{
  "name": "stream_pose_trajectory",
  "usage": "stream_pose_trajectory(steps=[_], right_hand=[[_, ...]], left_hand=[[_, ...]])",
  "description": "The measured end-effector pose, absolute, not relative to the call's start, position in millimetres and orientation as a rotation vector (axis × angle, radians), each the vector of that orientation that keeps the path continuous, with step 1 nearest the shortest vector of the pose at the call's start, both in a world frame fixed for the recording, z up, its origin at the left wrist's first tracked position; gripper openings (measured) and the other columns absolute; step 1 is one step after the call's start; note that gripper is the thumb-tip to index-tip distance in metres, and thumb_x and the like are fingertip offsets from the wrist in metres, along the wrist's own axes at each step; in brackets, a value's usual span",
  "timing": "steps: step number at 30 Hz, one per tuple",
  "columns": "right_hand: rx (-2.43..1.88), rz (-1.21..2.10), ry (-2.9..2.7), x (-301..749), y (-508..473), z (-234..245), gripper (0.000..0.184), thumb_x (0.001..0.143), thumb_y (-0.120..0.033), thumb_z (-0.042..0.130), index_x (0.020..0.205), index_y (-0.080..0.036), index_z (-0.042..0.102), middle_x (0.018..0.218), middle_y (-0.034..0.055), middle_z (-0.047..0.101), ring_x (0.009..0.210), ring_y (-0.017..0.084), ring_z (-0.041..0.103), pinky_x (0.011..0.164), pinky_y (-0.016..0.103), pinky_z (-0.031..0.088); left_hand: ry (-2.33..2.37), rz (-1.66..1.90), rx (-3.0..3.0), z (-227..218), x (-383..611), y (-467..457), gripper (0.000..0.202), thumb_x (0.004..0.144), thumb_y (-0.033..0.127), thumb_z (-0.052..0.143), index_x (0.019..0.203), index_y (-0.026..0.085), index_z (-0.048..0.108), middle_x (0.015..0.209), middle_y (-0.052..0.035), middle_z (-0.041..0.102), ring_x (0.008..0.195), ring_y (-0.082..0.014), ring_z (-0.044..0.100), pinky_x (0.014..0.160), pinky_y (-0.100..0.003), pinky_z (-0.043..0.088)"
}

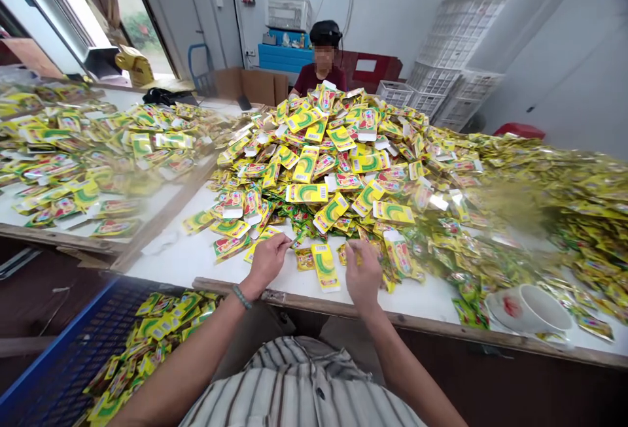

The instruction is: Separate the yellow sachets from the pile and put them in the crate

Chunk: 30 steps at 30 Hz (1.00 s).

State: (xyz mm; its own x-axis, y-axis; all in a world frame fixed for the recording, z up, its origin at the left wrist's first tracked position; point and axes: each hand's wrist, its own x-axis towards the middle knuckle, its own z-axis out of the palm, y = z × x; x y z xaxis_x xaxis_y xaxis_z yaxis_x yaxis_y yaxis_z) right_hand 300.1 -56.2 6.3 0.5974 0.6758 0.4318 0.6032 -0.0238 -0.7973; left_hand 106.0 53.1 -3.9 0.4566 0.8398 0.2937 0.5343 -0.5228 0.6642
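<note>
"Item one, yellow box [326, 271], nearest the table's [179, 265] front edge: did any wording read?"
"None. A barcode [321, 248] stood at its far end, digits too small."
"Item two, piled boxes [307, 164]?"
"Several bore barcodes; others showed pink-and-red lettering [366, 123], words indistinct."
"Item three, packets [458, 258], to the right?"
"Printed; the print was illegible."
"Item four, white cup [532, 309]?"
"Its side carried a red mark [511, 306], which could not be read."
"Item five, white sheet [366, 66] on a dark red board [391, 74]?"
"Nothing on it was readable."

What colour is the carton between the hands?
The carton is mainly yellow with a green arc, head view.
</note>
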Motion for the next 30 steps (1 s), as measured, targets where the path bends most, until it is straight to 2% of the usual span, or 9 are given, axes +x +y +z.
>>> stream_pose_trajectory(steps=[3, 6, 9, 13, 15, 18, 23, 27, 30], right_hand=[[-1.478, 0.814, -1.007, 277.2, -31.3, 23.1, 0.029, 0.078, -0.047, 0.064, 0.09, -0.02, 0.062, 0.082, 0.0058, 0.068, 0.073, 0.019, 0.062, 0.07, 0.033, 0.05], [-1.339, 1.16, -0.896, 264.1, -17.7, 25.6, 0.031, 0.068, -0.046, 0.073, 0.078, -0.019, 0.06, 0.062, -0.0005, 0.062, 0.056, 0.015, 0.056, 0.058, 0.028, 0.046], [-1.309, 1.079, -0.911, 261.2, -20.7, 25.0, 0.026, 0.069, -0.041, 0.073, 0.07, -0.019, 0.058, 0.067, -0.0012, 0.06, 0.063, 0.013, 0.056, 0.061, 0.026, 0.046], [-1.206, 1.165, -0.813, 263.3, -28.2, 29.2, 0.036, 0.067, -0.04, 0.076, 0.092, -0.022, 0.057, 0.089, 0.0012, 0.064, 0.077, 0.015, 0.061, 0.066, 0.026, 0.05], [-1.184, 1.228, -0.742, 263.1, -28.5, 30.7, 0.044, 0.063, -0.036, 0.08, 0.096, -0.022, 0.055, 0.081, -0.0008, 0.063, 0.071, 0.013, 0.06, 0.063, 0.024, 0.049], [-1.196, 1.207, -0.706, 258.6, -27.6, 31.1, 0.044, 0.057, -0.03, 0.084, 0.088, -0.021, 0.055, 0.069, -0.0047, 0.059, 0.064, 0.011, 0.057, 0.062, 0.023, 0.048], [-1.281, 1.097, -0.76, 251.2, -31.3, 33.4, 0.036, 0.063, -0.033, 0.079, 0.087, -0.021, 0.055, 0.074, -0.0024, 0.062, 0.063, 0.012, 0.056, 0.061, 0.024, 0.047], [-1.282, 1.181, -0.871, 261.5, -34.8, 34.1, 0.033, 0.065, -0.037, 0.078, 0.085, -0.02, 0.058, 0.078, -0.0008, 0.063, 0.069, 0.013, 0.057, 0.065, 0.025, 0.047], [-1.318, 1.188, -0.881, 271.7, -36.7, 32.5, 0.035, 0.066, -0.043, 0.076, 0.086, -0.019, 0.06, 0.069, -0.0022, 0.058, 0.061, 0.011, 0.052, 0.058, 0.023, 0.043]], left_hand=[[1.039, 0.913, 2.017, 3.7, 107.9, 36.0, 0.017, 0.087, 0.031, 0.053, 0.077, 0.022, 0.064, 0.079, -0.0017, 0.071, 0.074, -0.0174, 0.063, 0.069, -0.028, 0.045], [1.006, 0.948, 1.669, 9.0, 111.4, 29.9, 0.02, 0.082, 0.037, 0.057, 0.07, 0.021, 0.059, 0.07, -0.0005, 0.065, 0.068, -0.0164, 0.06, 0.067, -0.028, 0.047], [1.012, 0.975, 1.405, 14.1, 114.6, 33.3, 0.028, 0.078, 0.044, 0.059, 0.066, 0.021, 0.051, 0.063, 0.0017, 0.057, 0.064, -0.015, 0.057, 0.065, -0.028, 0.048], [0.928, 0.876, 1.468, 22.9, 117.5, 35.0, 0.027, 0.076, 0.043, 0.06, 0.066, 0.02, 0.051, 0.062, 0.0019, 0.055, 0.063, -0.0143, 0.054, 0.063, -0.027, 0.045], [0.93, 0.834, 1.515, 25.2, 119.1, 31.3, 0.026, 0.078, 0.042, 0.059, 0.066, 0.019, 0.052, 0.061, 0.0019, 0.055, 0.061, -0.014, 0.052, 0.06, -0.026, 0.043], [1.005, 0.877, 1.464, 22.6, 124.0, 23.4, 0.025, 0.078, 0.041, 0.059, 0.066, 0.019, 0.051, 0.06, 0.0022, 0.055, 0.059, -0.0138, 0.053, 0.06, -0.025, 0.043], [1.051, 0.977, 1.179, 17.6, 131.4, 17.9, 0.027, 0.075, 0.044, 0.06, 0.068, 0.02, 0.049, 0.06, 0.0029, 0.054, 0.057, -0.0139, 0.054, 0.059, -0.027, 0.046], [1.104, 0.926, 1.588, 28.1, 126.2, 19.6, 0.021, 0.082, 0.036, 0.052, 0.069, 0.02, 0.049, 0.06, 0.0029, 0.05, 0.057, -0.0134, 0.049, 0.058, -0.025, 0.039], [1.089, 0.912, 1.891, 35.1, 125.6, 21.1, 0.016, 0.085, 0.028, 0.049, 0.071, 0.02, 0.05, 0.063, 0.0016, 0.053, 0.06, -0.0139, 0.048, 0.06, -0.026, 0.035]])
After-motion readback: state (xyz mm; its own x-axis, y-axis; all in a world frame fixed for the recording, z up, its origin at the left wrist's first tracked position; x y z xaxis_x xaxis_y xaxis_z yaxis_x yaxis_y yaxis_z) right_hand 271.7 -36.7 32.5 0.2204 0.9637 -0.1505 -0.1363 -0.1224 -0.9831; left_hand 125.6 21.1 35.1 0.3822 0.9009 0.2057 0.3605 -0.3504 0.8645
